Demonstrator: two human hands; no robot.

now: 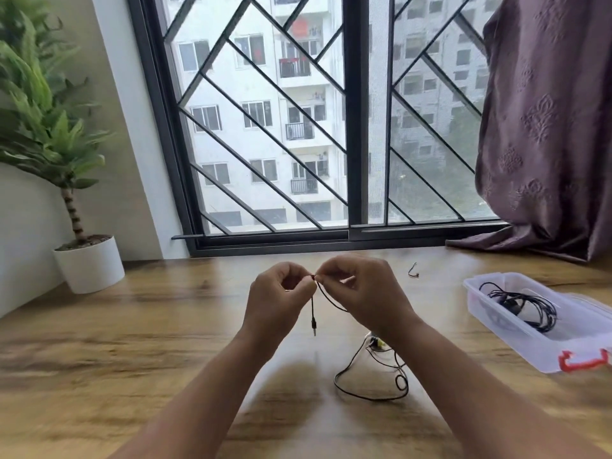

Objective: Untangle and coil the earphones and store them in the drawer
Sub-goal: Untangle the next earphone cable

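Observation:
Both hands are raised above the wooden table [132,326], fingertips almost touching. My left hand [278,299] and my right hand [361,289] each pinch the black earphone cable [364,389] at about the same spot. From my left hand the jack plug [313,324] hangs straight down. The rest of the cable runs under my right wrist and lies in loose loops on the table. A second coiled black earphone [520,306] lies inside an open clear plastic box [516,339] at the right.
A potted plant in a white pot [89,263] stands at the left rear. A small wire tie [413,271] lies near the window sill. A purple curtain [543,127] hangs at the right rear. The box has a red latch [583,361].

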